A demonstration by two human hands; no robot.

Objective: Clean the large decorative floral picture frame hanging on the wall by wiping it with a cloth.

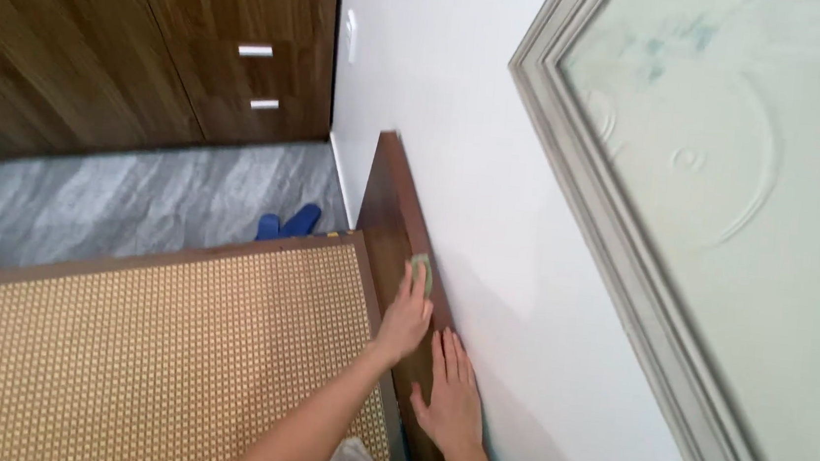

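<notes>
The left hand [407, 314] is pressing a green cloth [421, 270] onto the brown headboard [385, 228], its fingers lying loosely over the cloth's near part. The right hand [453, 394] is resting flat, fingers straight and released, on the headboard beside the wall [457, 146].

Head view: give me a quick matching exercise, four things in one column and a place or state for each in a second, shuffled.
Things:
1. left hand
2. right hand
3. blue slippers
4. woven mat

Places or states:
A. on the grey floor beyond the bed's end
B. flat on the dark wooden headboard, beside the white wall
C. covers the bed surface
D. presses a green cloth on the headboard

Pairs: 1-D, 2-B, 3-A, 4-C
</notes>
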